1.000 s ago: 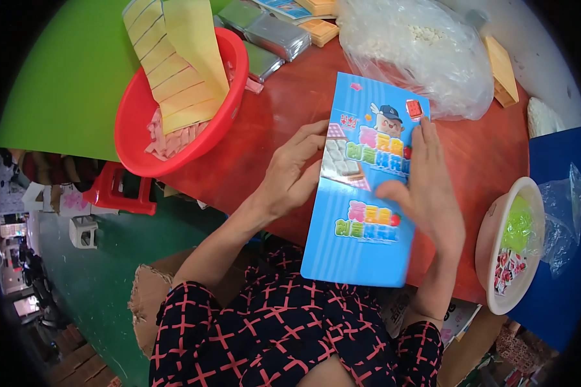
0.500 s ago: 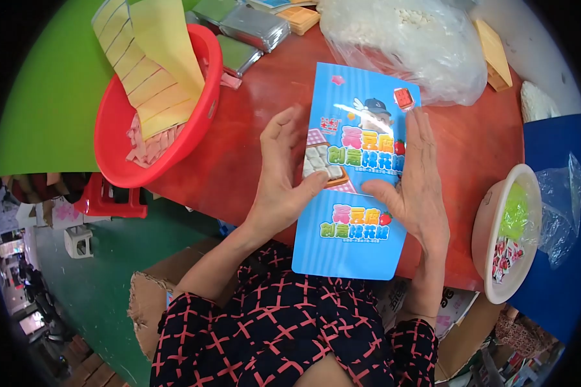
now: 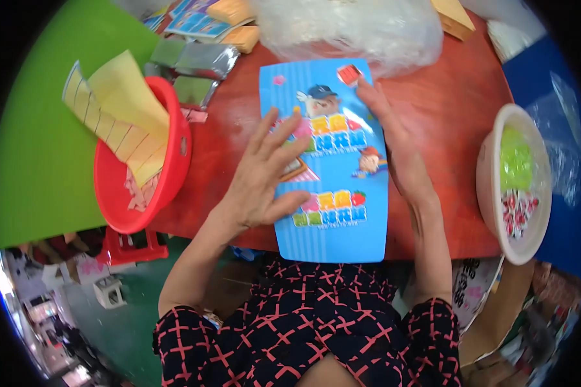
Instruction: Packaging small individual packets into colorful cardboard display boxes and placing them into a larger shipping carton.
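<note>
A flat blue packaging pouch (image 3: pixel 329 242) with rounded corners, colourful lettering and cartoon pictures lies before me, its lower end at the table's front edge. My left hand (image 3: pixel 261 171) is spread over its left side, fingers apart and thumb stretched across the front. Along the right edge, my right hand (image 3: pixel 397 145) is held on its side with the fingers stretched out toward the pouch's upper corner. Its thumb is hard to make out. Whether the pouch is a single piece or a stack, I cannot tell.
On the red table (image 3: pixel 448 142), a red basin (image 3: pixel 182 151) with yellow lined sheets and pink strips stands left. A pale basin (image 3: pixel 490 174) with green and red-white packets is at right. A large clear bag (image 3: pixel 348 32) and silver-green packs (image 3: pixel 197 61) sit at the back.
My left hand has opened wider and turned its back up over the pouch. The right thumb has left the front of the pouch. The whole view has shifted.
</note>
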A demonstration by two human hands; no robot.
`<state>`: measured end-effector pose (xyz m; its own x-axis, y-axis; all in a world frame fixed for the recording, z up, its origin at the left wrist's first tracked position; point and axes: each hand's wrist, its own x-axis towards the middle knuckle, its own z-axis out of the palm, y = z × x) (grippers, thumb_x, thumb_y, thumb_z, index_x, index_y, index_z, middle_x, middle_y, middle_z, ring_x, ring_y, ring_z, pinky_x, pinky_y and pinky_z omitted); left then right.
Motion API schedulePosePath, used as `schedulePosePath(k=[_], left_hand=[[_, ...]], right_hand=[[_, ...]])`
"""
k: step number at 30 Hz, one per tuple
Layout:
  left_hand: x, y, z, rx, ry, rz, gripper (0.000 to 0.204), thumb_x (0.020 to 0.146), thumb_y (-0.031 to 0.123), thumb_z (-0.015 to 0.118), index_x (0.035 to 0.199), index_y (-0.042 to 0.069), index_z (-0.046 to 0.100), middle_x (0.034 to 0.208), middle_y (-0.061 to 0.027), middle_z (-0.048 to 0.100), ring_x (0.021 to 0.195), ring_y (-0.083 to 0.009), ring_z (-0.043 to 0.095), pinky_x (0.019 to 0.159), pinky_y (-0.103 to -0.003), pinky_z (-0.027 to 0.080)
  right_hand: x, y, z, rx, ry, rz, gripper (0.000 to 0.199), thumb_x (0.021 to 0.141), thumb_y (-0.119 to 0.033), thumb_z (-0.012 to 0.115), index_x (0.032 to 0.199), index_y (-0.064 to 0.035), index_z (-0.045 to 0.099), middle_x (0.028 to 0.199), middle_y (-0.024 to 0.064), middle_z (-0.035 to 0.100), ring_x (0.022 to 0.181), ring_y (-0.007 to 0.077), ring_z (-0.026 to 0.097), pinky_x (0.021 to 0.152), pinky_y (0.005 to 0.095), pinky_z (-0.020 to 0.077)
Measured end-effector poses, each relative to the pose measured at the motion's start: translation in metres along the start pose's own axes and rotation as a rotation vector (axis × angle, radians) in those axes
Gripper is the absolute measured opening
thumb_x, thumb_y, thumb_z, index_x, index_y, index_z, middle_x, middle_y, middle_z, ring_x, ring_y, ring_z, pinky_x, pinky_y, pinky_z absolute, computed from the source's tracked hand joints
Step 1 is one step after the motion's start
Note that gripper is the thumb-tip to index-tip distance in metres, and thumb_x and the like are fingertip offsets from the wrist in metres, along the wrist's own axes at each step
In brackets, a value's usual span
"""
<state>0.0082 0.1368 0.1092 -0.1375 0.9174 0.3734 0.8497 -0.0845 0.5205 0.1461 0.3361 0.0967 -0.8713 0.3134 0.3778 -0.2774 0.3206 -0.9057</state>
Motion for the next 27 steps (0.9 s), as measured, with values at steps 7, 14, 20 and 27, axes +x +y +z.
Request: schedulePosePath(k=[7, 14, 20, 27], left_hand=[[0.047, -0.023, -0.003, 0.021, -0.096, 0.066, 0.059, 0.072, 0.03, 0.061, 0.125, 0.011, 0.043, 0.139, -0.0137, 0.031, 0.131, -0.0394, 0.018, 0.105, -0.047, 0.019], [0.057, -0.021, -0.017, 0.125, -0.217, 0.007, 0.057, 0.072, 0.034, 0.064, 0.121, 0.011, 0.048, 0.136, -0.0097, 0.037, 0.13, -0.0347, 0.023, 0.105, -0.046, 0.022], [0.057, -0.021, -0.01, 0.156, -0.187, 0.005, 0.058, 0.072, 0.035, 0.065, 0.123, 0.011, 0.047, 0.136, -0.0093, 0.037, 0.13, -0.0336, 0.024, 0.105, -0.046, 0.022], [0.051, -0.015, -0.003, 0.286, -0.106, 0.044, 0.064, 0.072, 0.04, 0.066, 0.126, 0.014, 0.045, 0.138, -0.0077, 0.036, 0.131, -0.0317, 0.025, 0.106, -0.046, 0.019]], right_hand=[[-0.004, 0.017, -0.018, 0.382, 0.19, 0.02, 0.053, 0.086, -0.019, 0.044, 0.135, -0.0035, 0.032, 0.144, 0.0098, 0.024, 0.132, 0.022, 0.024, 0.107, 0.0355, 0.0186], [-0.007, 0.02, -0.036, -0.085, 0.077, 0.015, 0.046, 0.085, -0.021, 0.046, 0.128, -0.0047, 0.044, 0.143, 0.0106, 0.026, 0.133, 0.0234, 0.02, 0.106, 0.0364, 0.0214], [-0.004, -0.018, -0.033, -0.713, 0.034, -0.127, 0.05, 0.083, -0.027, 0.053, 0.126, -0.0035, 0.045, 0.138, 0.0153, 0.032, 0.129, 0.0309, 0.028, 0.104, 0.0409, 0.0274], [-0.018, -0.013, -0.025, -0.679, -0.098, -0.139, 0.087, 0.061, -0.048, 0.07, 0.13, -0.0036, 0.039, 0.138, 0.0123, 0.033, 0.13, 0.0306, 0.027, 0.104, 0.0424, 0.028]])
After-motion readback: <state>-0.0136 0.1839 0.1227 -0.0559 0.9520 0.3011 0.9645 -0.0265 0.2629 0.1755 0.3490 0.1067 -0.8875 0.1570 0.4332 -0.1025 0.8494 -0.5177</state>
